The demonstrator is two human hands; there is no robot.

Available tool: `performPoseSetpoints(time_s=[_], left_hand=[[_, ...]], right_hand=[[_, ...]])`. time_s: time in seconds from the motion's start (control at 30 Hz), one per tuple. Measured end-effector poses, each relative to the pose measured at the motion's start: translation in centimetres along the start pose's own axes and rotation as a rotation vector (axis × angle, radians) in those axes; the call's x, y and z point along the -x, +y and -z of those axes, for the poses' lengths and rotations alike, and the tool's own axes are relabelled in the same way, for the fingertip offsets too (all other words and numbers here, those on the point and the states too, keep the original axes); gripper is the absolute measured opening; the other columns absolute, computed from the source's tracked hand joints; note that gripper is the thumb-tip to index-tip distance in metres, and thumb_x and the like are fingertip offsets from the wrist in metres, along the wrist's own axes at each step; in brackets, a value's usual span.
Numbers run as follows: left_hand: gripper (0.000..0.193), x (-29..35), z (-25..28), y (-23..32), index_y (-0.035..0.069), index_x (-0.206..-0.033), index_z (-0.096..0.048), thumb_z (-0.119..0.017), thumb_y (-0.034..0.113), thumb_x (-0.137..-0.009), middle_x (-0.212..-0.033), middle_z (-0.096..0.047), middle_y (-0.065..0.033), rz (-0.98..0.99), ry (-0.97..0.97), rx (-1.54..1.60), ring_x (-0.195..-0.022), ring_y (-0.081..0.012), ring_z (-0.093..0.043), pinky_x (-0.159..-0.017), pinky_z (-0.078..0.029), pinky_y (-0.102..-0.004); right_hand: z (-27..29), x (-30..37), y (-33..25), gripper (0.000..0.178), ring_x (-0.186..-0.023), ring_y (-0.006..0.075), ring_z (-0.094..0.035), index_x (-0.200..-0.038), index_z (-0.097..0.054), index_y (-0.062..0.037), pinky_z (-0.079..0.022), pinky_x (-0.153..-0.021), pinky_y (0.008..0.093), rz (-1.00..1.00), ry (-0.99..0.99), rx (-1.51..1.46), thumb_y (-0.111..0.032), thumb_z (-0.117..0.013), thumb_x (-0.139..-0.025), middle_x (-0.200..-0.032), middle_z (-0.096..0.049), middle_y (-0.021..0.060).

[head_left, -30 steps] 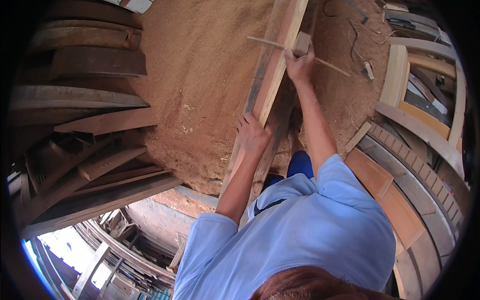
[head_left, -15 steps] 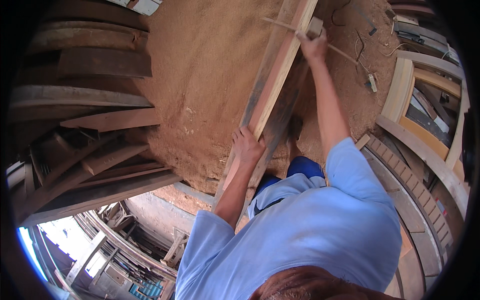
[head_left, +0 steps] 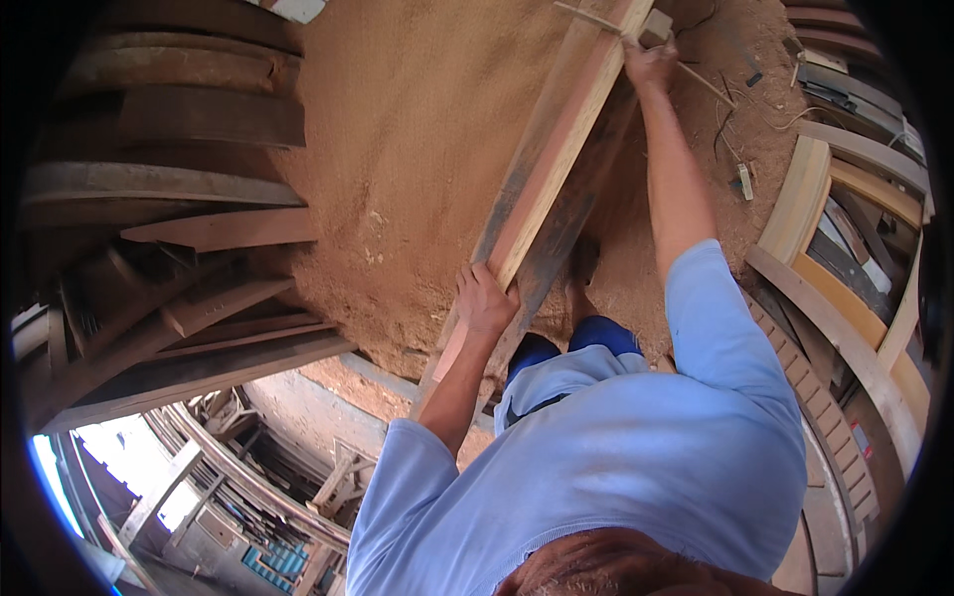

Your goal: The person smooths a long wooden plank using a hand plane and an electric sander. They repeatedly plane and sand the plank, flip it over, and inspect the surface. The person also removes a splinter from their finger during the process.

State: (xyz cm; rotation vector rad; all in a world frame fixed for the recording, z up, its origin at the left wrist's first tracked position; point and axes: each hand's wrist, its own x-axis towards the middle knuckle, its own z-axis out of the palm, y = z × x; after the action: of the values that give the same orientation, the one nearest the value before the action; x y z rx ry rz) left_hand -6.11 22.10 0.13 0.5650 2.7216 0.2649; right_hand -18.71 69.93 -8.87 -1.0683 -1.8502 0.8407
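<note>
A long reddish-brown wooden board [head_left: 558, 177] with a pale edge lies slantwise before me, on top of darker timber [head_left: 556, 233]. My left hand [head_left: 485, 301] grips the board's near part, its fingers over the top and its thumb by the pale edge. Toward the far end, my right hand [head_left: 651, 68] is closed around a wooden marking gauge [head_left: 657, 27], a small block with a thin stick through it. The stick crosses the board and sticks out on both sides. How the fingertips sit around the block is partly hidden.
Sawdust [head_left: 397, 129] covers the ground. Stacked planks [head_left: 214, 119] stand at the left. To the right are wooden frames [head_left: 795, 199], and a small pale piece with a cord [head_left: 745, 182] lies in the sawdust. My bare foot [head_left: 579, 298] is beside the timber.
My right hand has slid farther away along the board with the marking gauge. My left hand stays at nearly the same place on the board. The view has shifted slightly.
</note>
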Motion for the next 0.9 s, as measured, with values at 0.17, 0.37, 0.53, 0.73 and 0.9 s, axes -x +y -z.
performPoseSetpoints(time_s=[0.17,0.37,0.53,0.73,0.9], left_hand=[[0.052,-0.2,0.7,0.2,-0.003,-0.109,-0.051,-0.076,0.029,-0.076,-0.111,-0.056,-0.0277,-0.008,0.01,0.012,-0.108,-0.0461,-0.052,-0.095,-0.044,-0.0524],[0.092,-2.0,4.4,2.1,-0.006,-0.14,-0.041,-0.073,0.055,-0.08,-0.133,-0.053,-0.0297,0.105,-0.209,-0.148,-0.126,-0.0449,-0.049,-0.107,-0.037,-0.0568],[0.101,-12.7,3.7,9.5,-0.009,-0.144,-0.038,-0.067,0.065,-0.082,-0.144,-0.045,-0.0344,-0.001,0.113,-0.021,-0.137,-0.0482,-0.042,-0.113,-0.03,-0.0605],[0.067,-18.2,0.5,16.6,-0.003,-0.118,-0.05,-0.08,0.039,-0.076,-0.121,-0.056,-0.0285,-0.049,-0.021,0.111,-0.118,-0.0452,-0.054,-0.098,-0.046,-0.0534],[0.058,-19.5,2.1,18.5,-0.002,-0.111,-0.05,-0.08,0.031,-0.075,-0.113,-0.057,-0.0248,-0.047,-0.06,0.031,-0.112,-0.0427,-0.055,-0.095,-0.045,-0.0528]], right_hand=[[0.9,-0.7,-2.2,0.08,-0.113,0.0385,-0.067,-0.136,-0.054,-0.0024,-0.054,-0.096,0.0451,-0.256,-0.164,0.112,-0.037,-0.086,-0.071,-0.121,-0.07,0.0222],[3.0,0.8,-5.3,0.083,-0.116,0.0389,-0.065,-0.135,-0.059,-0.0067,-0.051,-0.1,0.0451,-0.37,-0.237,0.256,-0.041,-0.09,-0.066,-0.126,-0.068,0.0214],[4.7,7.2,-9.8,0.084,-0.117,0.0442,-0.063,-0.142,-0.046,-0.0025,-0.051,-0.099,0.0503,-0.376,-0.186,0.133,-0.032,-0.084,-0.075,-0.127,-0.065,0.0257],[1.4,0.0,-5.6,0.066,-0.108,0.0441,-0.067,-0.132,-0.054,-0.0014,-0.054,-0.091,0.0484,-0.15,-0.047,0.053,-0.024,-0.08,-0.076,-0.117,-0.068,0.0255],[-2.0,-12.5,4.8,0.054,-0.099,0.039,-0.072,-0.118,-0.062,0.0008,-0.056,-0.085,0.0449,0.009,0.023,-0.072,-0.024,-0.083,-0.074,-0.104,-0.073,0.0222]])
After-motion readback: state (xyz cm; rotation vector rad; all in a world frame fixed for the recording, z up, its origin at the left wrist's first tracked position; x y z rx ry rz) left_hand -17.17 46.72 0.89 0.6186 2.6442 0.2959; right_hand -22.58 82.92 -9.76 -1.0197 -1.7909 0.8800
